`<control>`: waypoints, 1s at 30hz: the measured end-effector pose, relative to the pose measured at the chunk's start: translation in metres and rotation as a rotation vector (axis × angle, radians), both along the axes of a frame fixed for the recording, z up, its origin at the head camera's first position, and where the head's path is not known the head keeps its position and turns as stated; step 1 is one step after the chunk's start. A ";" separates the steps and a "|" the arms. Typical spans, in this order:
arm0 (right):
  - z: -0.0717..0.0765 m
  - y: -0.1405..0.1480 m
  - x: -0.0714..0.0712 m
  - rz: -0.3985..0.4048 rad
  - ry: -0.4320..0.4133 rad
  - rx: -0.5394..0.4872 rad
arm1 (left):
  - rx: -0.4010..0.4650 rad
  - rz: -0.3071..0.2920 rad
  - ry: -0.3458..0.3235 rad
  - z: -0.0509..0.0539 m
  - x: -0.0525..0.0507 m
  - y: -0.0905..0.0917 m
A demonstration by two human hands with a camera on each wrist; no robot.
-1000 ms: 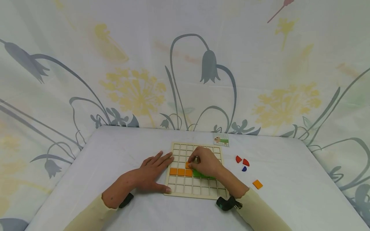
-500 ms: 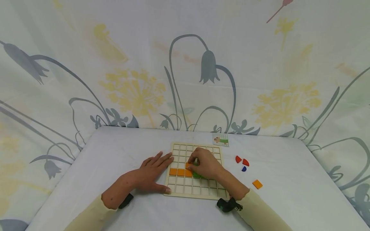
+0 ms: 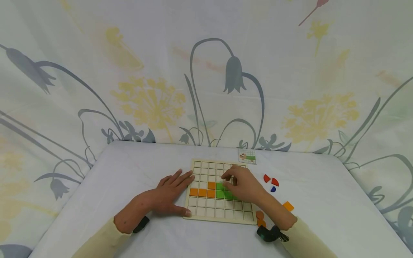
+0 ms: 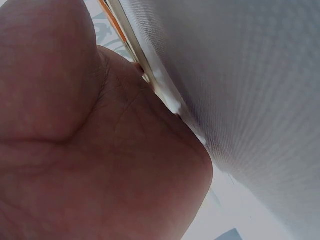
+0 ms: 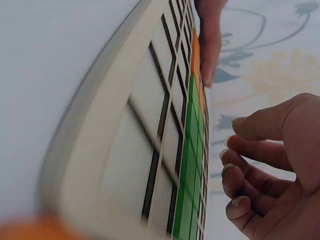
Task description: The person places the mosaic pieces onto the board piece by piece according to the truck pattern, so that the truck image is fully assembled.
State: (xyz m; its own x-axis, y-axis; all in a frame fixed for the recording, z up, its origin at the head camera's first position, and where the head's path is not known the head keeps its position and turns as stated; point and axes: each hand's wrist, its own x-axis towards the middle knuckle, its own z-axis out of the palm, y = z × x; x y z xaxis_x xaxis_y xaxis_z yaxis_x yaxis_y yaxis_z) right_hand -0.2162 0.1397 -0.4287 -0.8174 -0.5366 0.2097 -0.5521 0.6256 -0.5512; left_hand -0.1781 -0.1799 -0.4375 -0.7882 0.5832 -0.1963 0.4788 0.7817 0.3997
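A pale wooden grid board [image 3: 219, 219] lies on the white cloth. One of its rows holds orange square tiles [image 3: 202, 192] followed by green tiles [image 3: 220, 194]. In the row behind sit another orange tile [image 3: 211, 185] and a green tile [image 3: 220, 186], partly under my right hand [image 3: 243, 184]. That hand hovers over the board; the right wrist view shows thumb and bent fingers [image 5: 240, 175] apart with nothing between them. My left hand [image 3: 169, 195] rests at the board's left edge, fingers spread and straight, thumb on the near corner. Its palm [image 4: 100, 165] fills much of the left wrist view.
Behind the board lies a small pattern card [image 3: 247, 156]. To the right are two red quarter-round pieces [image 3: 266, 178], a blue half-round [image 3: 273, 189] and a loose orange square [image 3: 288, 206]. Orange round pieces [image 3: 260, 215] lie beside the board's near right corner.
My right hand has let go of the orange tile and moved right, uncovering that tile and green ones. The orange round pieces have come into view. My left hand stays put.
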 end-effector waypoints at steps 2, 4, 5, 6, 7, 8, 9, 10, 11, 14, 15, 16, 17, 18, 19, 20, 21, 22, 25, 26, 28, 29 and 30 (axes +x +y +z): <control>0.000 0.016 0.004 -0.020 0.008 -0.001 | -0.005 0.002 0.001 0.000 0.000 0.000; 0.002 0.033 0.008 -0.050 0.017 -0.002 | -0.007 0.003 0.003 0.001 0.000 0.000; 0.003 0.042 0.011 -0.063 0.025 0.001 | -0.008 0.003 0.001 0.001 0.000 0.000; 0.004 0.050 0.014 -0.082 0.033 0.007 | -0.009 0.002 0.001 0.001 0.000 0.000; 0.005 0.059 0.017 -0.100 0.040 0.015 | -0.009 0.001 -0.001 0.002 0.000 0.000; 0.006 0.067 0.020 -0.118 0.053 0.027 | -0.007 0.001 -0.002 0.002 0.000 0.000; 0.008 0.075 0.023 -0.137 0.060 0.036 | -0.008 0.000 -0.001 0.002 0.001 0.000; 0.009 0.082 0.025 -0.155 0.065 0.048 | -0.007 -0.001 -0.001 0.003 0.001 0.000; 0.010 0.089 0.028 -0.171 0.065 0.057 | -0.008 0.000 -0.003 0.003 0.001 0.000; 0.013 0.109 0.035 -0.225 0.035 0.082 | -0.006 0.003 -0.004 0.004 0.001 -0.001; 0.014 0.115 0.037 -0.244 0.013 0.089 | -0.007 0.003 -0.004 0.003 0.001 -0.001; 0.015 0.121 0.038 -0.259 -0.003 0.099 | -0.007 0.005 -0.005 0.003 0.001 0.000; 0.015 0.127 0.040 -0.276 -0.019 0.111 | -0.008 0.005 -0.004 0.003 0.001 0.000; 0.015 0.133 0.041 -0.289 -0.035 0.125 | -0.008 0.005 -0.003 0.002 0.001 0.000; 0.016 0.139 0.041 -0.299 -0.052 0.139 | -0.008 0.005 -0.002 0.002 0.001 0.000; 0.016 0.144 0.041 -0.307 -0.069 0.155 | -0.007 0.004 0.000 0.002 0.001 0.000; 0.016 0.149 0.041 -0.311 -0.092 0.176 | -0.005 0.004 0.001 0.001 0.001 0.000; 0.018 0.154 0.041 -0.314 -0.118 0.194 | -0.004 0.003 0.003 0.001 0.001 0.000; 0.019 0.164 0.040 -0.314 -0.198 0.235 | -0.002 0.002 0.003 0.001 0.000 0.000; 0.019 0.166 0.040 -0.312 -0.226 0.245 | -0.002 0.001 0.002 0.000 0.000 0.000; 0.017 0.168 0.040 -0.303 -0.260 0.258 | -0.005 0.002 0.000 0.000 0.000 0.001; 0.016 0.168 0.040 -0.296 -0.263 0.260 | -0.007 0.003 -0.001 0.000 0.000 0.001; 0.015 0.168 0.040 -0.294 -0.270 0.262 | -0.008 0.003 -0.003 0.001 0.000 0.002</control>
